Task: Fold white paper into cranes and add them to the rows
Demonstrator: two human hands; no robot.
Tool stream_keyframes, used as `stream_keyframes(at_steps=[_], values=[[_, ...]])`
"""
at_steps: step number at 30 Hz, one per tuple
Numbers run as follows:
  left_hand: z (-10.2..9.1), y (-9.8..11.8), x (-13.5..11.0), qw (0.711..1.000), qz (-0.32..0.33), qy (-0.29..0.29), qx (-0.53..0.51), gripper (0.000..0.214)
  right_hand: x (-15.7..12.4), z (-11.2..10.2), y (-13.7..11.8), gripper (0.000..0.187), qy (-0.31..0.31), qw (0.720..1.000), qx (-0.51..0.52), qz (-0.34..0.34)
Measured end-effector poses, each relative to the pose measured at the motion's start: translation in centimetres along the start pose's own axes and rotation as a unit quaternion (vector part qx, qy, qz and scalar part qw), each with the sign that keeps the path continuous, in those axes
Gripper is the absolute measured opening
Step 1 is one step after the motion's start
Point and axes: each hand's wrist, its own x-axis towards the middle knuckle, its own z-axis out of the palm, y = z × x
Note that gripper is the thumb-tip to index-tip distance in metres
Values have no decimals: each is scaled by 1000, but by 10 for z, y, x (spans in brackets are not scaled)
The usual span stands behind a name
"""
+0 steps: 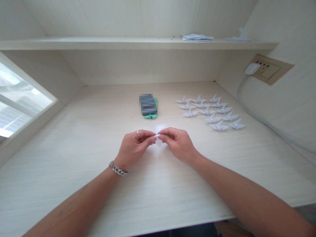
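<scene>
A small folded piece of white paper (158,141) is pinched between both my hands, just above the middle of the desk. My left hand (135,144), with a ring on one finger and a chain bracelet at the wrist, grips its left side between thumb and fingertips. From the other side my right hand (178,143) pinches it the same way. The fingertips hide part of the paper, so its exact fold cannot be made out. Several white paper cranes (206,112) stand in loose rows to the right, beyond my right hand.
A phone in a green case (150,116), its screen blurred, lies beyond my hands on the desk (74,138). Above runs a shelf (111,44) holding a stack of paper (197,37). At right, a white plug (252,68) sits in a wall socket, its cable (261,121) trailing along the desk's side.
</scene>
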Motion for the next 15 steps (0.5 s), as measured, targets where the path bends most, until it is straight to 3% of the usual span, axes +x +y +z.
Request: stream_keyframes(at_steps=[8, 15], values=[[-1, 2, 0, 999, -4, -29, 18, 20, 0, 0, -1, 11, -4, 1000, -16, 1], [0, 2, -2, 999, 13, -17, 42, 18, -1, 1, -2, 11, -12, 999, -29, 2]])
